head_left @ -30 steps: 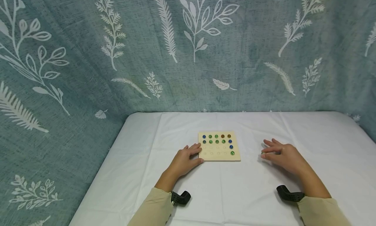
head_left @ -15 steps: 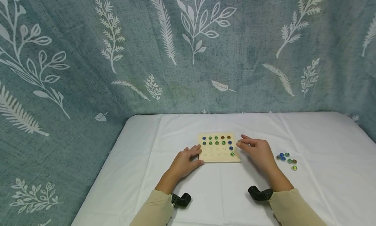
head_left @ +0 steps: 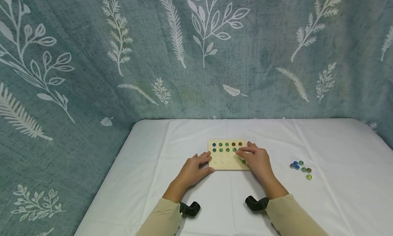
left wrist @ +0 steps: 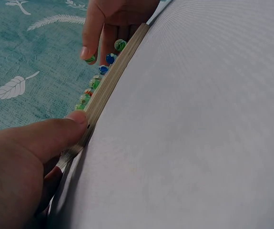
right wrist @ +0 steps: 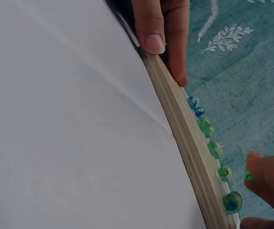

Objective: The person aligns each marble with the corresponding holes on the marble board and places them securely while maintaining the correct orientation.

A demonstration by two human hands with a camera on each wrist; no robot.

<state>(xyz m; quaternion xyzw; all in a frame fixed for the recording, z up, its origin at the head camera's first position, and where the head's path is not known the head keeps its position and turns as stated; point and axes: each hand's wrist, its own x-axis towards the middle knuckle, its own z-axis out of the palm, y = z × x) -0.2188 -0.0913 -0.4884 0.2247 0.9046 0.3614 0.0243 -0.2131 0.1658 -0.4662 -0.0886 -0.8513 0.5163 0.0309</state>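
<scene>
A pale wooden board [head_left: 222,166] with rows of small hollows lies on the white cloth. Its two far rows hold blue, green and amber marbles, and a green marble [head_left: 244,162] sits in the near right corner. My left hand [head_left: 191,170] grips the board's near left corner, thumb on the front edge and fingers along the left side. Over the right part of the board, my right hand [head_left: 257,161] pinches a green marble [left wrist: 90,59] between thumb and finger, raised above the surface in the left wrist view. That hand hides some of the right column.
Several loose marbles [head_left: 296,167], blue, green and brownish, lie on the cloth [head_left: 337,154] to the right of my right hand. Behind the table hangs a blue-green curtain [head_left: 196,92] with white leaf prints. Each wrist wears a black camera [head_left: 257,203].
My right hand has moved left from over the loose marbles to above the board, carrying the green marble. The loose marbles have come into view. My left hand has stayed at the corner.
</scene>
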